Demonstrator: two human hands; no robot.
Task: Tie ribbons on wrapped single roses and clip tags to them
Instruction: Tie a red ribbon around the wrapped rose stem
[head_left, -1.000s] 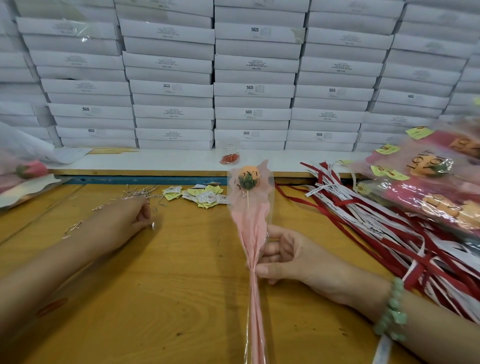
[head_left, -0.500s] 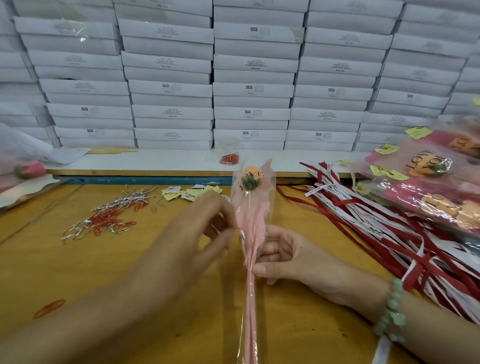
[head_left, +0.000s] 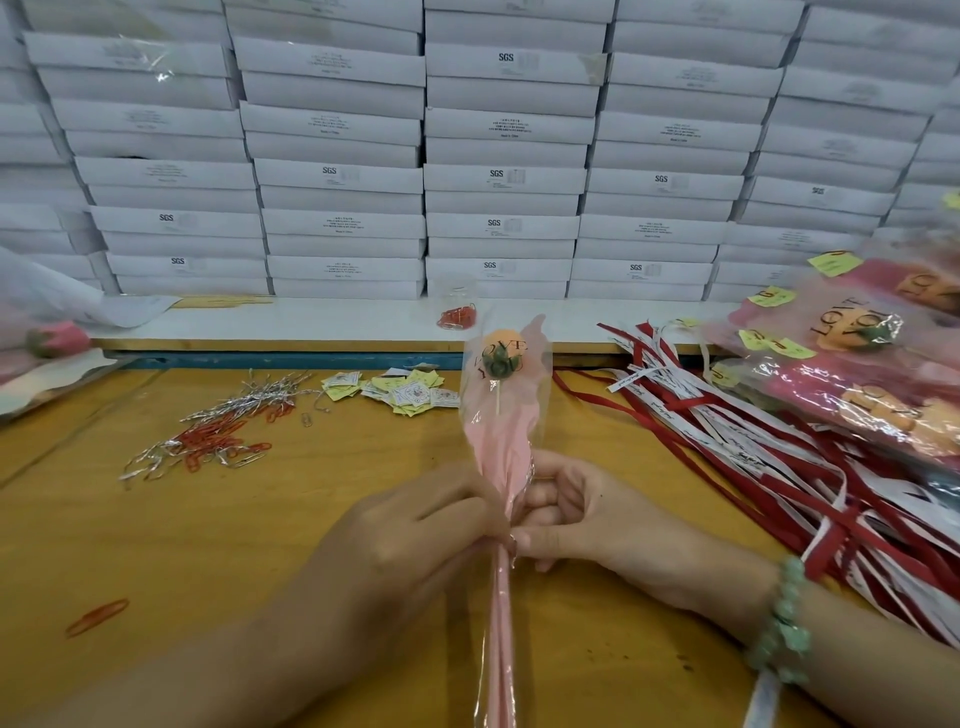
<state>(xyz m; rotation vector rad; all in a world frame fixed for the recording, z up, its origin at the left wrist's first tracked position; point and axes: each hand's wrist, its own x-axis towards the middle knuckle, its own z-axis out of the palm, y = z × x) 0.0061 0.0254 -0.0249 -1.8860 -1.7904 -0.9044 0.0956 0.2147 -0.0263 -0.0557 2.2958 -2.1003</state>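
Note:
A single orange rose in a pink and clear wrapper (head_left: 500, 415) stands upright over the wooden table (head_left: 208, 545). My right hand (head_left: 587, 519) grips the wrapper at its narrow neck from the right. My left hand (head_left: 415, 525) pinches the same neck from the left, its fingertips meeting the right thumb. Whatever small thing sits between the left fingers is hidden. Red and white ribbons (head_left: 753, 452) lie in a long heap to the right. Small yellow and white tags (head_left: 400, 389) lie behind the rose. Silver ties and red paper clips (head_left: 218, 436) are scattered at the left.
Wrapped roses with yellow tags (head_left: 857, 364) are piled at the right edge. A pink rose (head_left: 54, 338) lies at the far left. Stacked white boxes (head_left: 498, 156) wall off the back. A clear cup of red clips (head_left: 457, 312) stands on the white ledge. One red clip (head_left: 96, 617) lies near left.
My left hand left the pile of ties and clips, crossed to the rose and now pinches its neck beside the right hand. The rose has stayed upright in my right hand.

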